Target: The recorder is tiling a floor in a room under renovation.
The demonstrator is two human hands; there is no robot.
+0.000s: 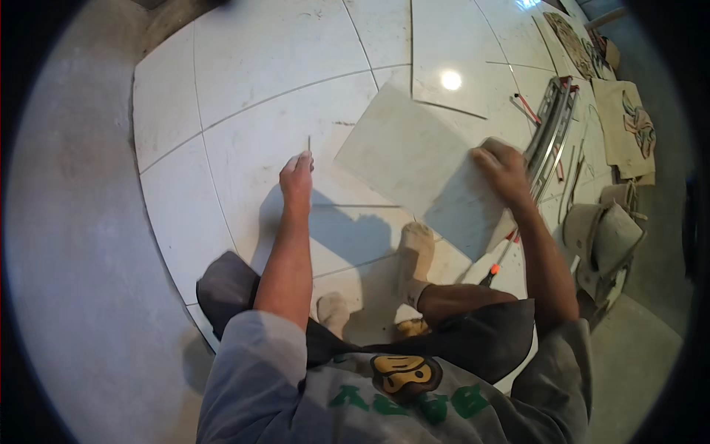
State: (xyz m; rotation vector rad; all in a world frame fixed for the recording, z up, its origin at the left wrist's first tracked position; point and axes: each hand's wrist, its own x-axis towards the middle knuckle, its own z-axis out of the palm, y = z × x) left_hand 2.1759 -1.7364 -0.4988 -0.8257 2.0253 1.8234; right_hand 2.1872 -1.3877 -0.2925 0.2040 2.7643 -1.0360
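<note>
My right hand (503,172) is closed on the right edge of a square, pale floor tile (407,152). The tile is tilted over the tiled floor and throws a shadow below it. Farther left, my left hand (297,176) pinches a thin, narrow strip (309,143) that points away from me. The strip's material is too small to make out. Both forearms reach forward over my bent legs, and my sock-covered feet rest on the floor between them.
A long metal tile cutter (549,133) with red parts lies right of my right hand. Behind it are a printed cloth sack (625,122) and dusty buckets (606,237). An orange-tipped tool (493,272) lies near my right knee. A grey wall (81,207) bounds the left.
</note>
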